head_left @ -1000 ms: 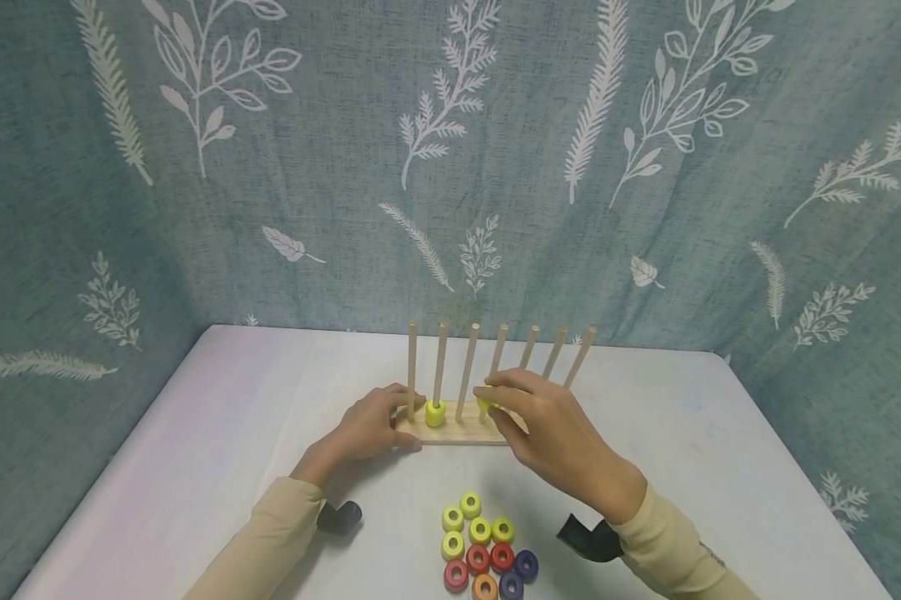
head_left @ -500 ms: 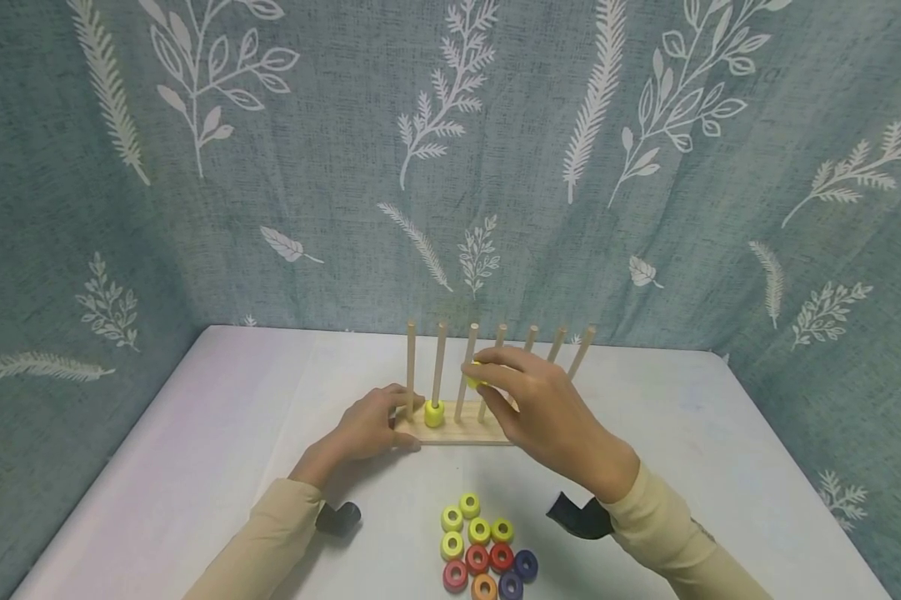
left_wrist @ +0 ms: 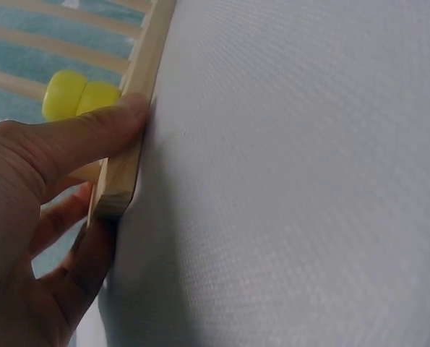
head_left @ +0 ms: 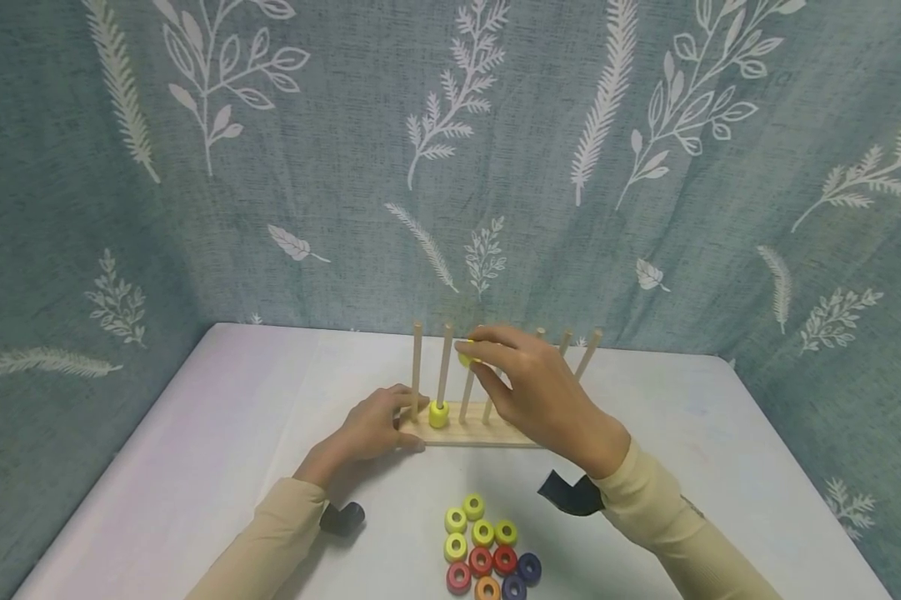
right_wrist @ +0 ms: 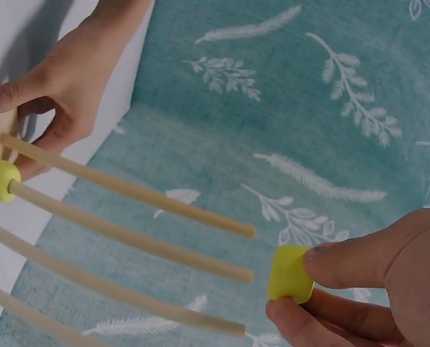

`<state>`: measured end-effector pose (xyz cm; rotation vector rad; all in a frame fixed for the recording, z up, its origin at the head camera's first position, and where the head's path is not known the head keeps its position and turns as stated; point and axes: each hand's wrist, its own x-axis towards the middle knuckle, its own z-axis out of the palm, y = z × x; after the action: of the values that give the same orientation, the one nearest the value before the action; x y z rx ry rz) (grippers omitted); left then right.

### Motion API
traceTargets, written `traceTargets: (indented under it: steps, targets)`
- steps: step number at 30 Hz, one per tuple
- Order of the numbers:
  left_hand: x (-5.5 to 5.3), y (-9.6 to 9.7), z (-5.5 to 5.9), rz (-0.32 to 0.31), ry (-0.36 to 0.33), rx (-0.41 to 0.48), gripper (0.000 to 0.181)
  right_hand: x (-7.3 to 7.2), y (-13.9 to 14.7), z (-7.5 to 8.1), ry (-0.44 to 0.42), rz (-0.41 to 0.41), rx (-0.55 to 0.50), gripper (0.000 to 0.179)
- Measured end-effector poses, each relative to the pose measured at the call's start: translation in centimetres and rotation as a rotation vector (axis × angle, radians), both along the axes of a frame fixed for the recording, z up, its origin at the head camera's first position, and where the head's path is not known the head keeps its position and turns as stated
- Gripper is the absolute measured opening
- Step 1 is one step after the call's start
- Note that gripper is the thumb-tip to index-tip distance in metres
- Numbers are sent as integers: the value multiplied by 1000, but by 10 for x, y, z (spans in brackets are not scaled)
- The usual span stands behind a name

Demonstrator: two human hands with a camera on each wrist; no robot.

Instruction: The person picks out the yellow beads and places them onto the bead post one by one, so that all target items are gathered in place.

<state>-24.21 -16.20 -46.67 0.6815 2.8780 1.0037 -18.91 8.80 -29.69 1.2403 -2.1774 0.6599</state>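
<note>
My left hand (head_left: 371, 423) grips the left end of a wooden peg rack (head_left: 480, 433), thumb along its front edge and fingers round the back. Upright pegs (head_left: 416, 371) rise in a row from the base. Two yellow rings (left_wrist: 81, 95) sit stacked at the foot of the second peg from the left. High over the rack, my right hand (head_left: 543, 387) pinches another yellow ring (right_wrist: 290, 275) between thumb and fingers. In the right wrist view that ring is just off the tip of the second peg (right_wrist: 142, 242). The right hand hides parts of the farther pegs in the head view.
In front of the rack, loose rings lie grouped on the white table (head_left: 195, 467): several yellow rings (head_left: 483, 533), red rings (head_left: 481, 561), an orange ring (head_left: 487, 589) and dark purple rings (head_left: 528, 568). A patterned green-blue curtain (head_left: 360, 275) hangs behind and at both sides.
My right hand has risen and moved left with the yellow ring, from low by the fourth peg to peg-top height. The left hand stays on the rack's end.
</note>
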Motion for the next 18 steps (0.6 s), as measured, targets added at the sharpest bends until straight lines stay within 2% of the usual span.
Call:
traceTargets:
  steps: [8, 18]
  targets:
    - [1, 1, 0, 1, 4, -7, 60, -14, -10, 8, 3, 43, -1, 29]
    - [2, 1, 4, 2, 0, -4, 62, -29, -20, 14, 29, 20, 44, 24]
